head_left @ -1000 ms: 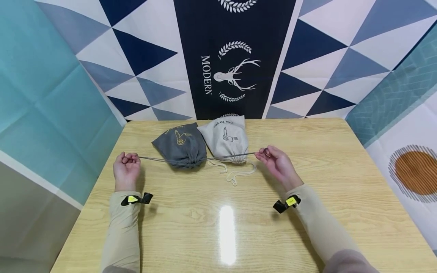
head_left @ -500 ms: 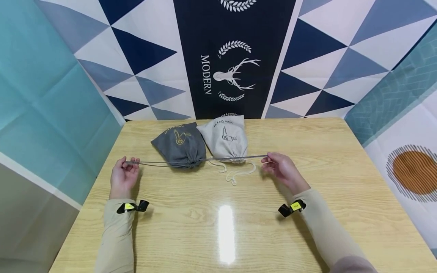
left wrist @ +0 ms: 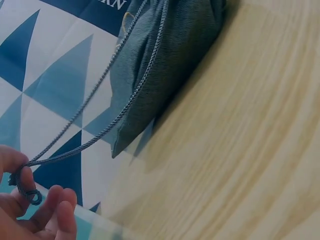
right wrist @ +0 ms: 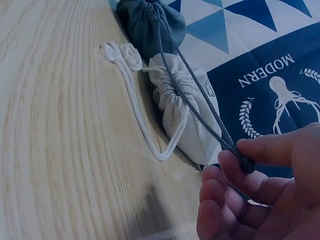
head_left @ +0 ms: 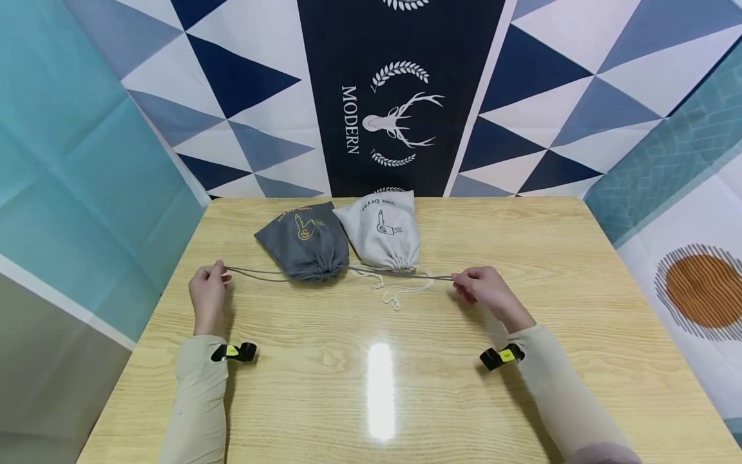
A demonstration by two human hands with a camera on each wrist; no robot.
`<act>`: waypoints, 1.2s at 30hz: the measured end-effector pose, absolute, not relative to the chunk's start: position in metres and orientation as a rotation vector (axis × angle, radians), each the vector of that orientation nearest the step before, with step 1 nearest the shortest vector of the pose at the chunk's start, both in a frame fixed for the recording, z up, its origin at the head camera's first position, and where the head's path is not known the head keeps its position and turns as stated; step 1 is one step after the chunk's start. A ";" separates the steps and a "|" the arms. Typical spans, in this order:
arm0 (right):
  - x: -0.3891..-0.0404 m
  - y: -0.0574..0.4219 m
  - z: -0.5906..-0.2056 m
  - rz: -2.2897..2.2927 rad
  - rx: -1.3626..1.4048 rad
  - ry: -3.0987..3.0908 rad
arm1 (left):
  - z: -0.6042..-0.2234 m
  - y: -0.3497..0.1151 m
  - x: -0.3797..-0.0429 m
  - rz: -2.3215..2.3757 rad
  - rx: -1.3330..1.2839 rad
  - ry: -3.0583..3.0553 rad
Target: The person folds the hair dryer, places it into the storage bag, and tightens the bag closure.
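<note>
A dark grey drawstring bag with a yellow hair dryer print lies at the back of the table, its neck gathered tight. My left hand pinches the knotted end of one grey cord between thumb and fingers, out to the left of the bag. On the other side, my right hand pinches the knot of the opposite grey cord. That cord runs across in front of a light grey drawstring bag printed "Hair Dryer". The left cord hangs slightly slack; the right one is nearly straight.
White cords of the light bag lie loose on the wooden table in front of it. A patterned cloth backdrop rises right behind the bags, and a teal cloth stands along the left side.
Both hands have turned over and now show their backs. My right hand has moved outward to the right and nearer; the left has shifted slightly. The bags stay in place.
</note>
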State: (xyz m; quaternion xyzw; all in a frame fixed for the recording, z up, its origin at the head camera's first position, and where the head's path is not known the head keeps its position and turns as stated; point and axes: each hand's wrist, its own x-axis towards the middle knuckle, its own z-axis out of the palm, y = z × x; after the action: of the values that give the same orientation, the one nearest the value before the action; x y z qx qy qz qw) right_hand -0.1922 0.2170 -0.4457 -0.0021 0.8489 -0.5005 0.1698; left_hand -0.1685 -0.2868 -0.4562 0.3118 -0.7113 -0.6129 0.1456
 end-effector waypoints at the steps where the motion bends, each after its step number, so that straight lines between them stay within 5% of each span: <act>1: -0.192 0.217 -0.446 -1.407 -0.018 2.416 | -0.457 -0.286 -0.168 -1.753 0.900 -2.078; 36: -0.190 0.221 -0.440 -1.184 -0.183 2.415 | -0.465 -0.287 -0.161 -1.716 0.847 -2.359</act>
State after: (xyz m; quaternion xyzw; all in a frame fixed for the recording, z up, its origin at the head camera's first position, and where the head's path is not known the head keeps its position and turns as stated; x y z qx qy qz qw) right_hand -0.1898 0.2208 -0.4403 -0.0663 0.8736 -0.4283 0.2212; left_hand -0.1610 -0.2866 -0.4647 0.2784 -0.7756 -0.5642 0.0519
